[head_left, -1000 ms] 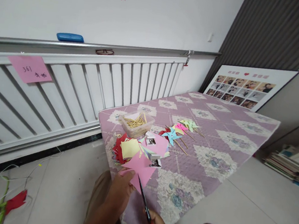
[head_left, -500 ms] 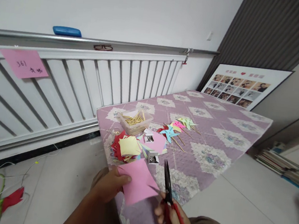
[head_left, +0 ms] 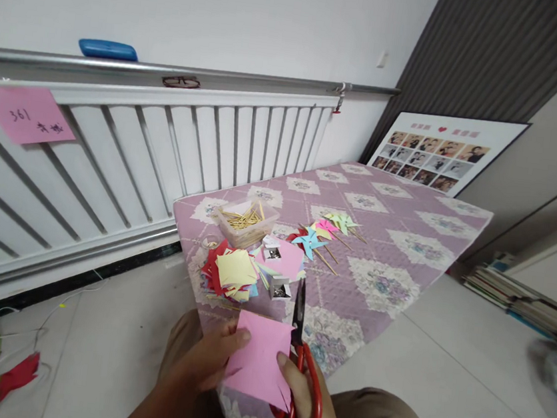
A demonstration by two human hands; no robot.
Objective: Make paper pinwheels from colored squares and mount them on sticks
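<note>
A square of pink paper (head_left: pixel 261 361) with slits cut in at its corners is held over the near end of the table. My left hand (head_left: pixel 219 353) pinches its left edge, thumb on top. At the paper's right edge, my right hand (head_left: pixel 301 389) has its thumb on the sheet while also holding the red-handled scissors (head_left: pixel 309 400). The dark scissor blades (head_left: pixel 300 309) point away from me and look closed together, beside the paper's upper right corner. Just beyond lie a stack of yellow and red paper squares (head_left: pixel 236 270) and a small white box of metal pins (head_left: pixel 280 290).
A plastic tub of wooden sticks (head_left: pixel 246 224) stands near the radiator (head_left: pixel 216 141). Finished paper pinwheels (head_left: pixel 309 241) lie to its right on the purple patterned cloth (head_left: pixel 369 246). A photo board (head_left: pixel 430 152) leans at the far end. Books (head_left: pixel 495 291) are stacked at the right.
The pink paper has been turned, and my right thumb now rests on its right edge. The scissors have closed and shifted in my right hand. The view has moved slightly rightward.
</note>
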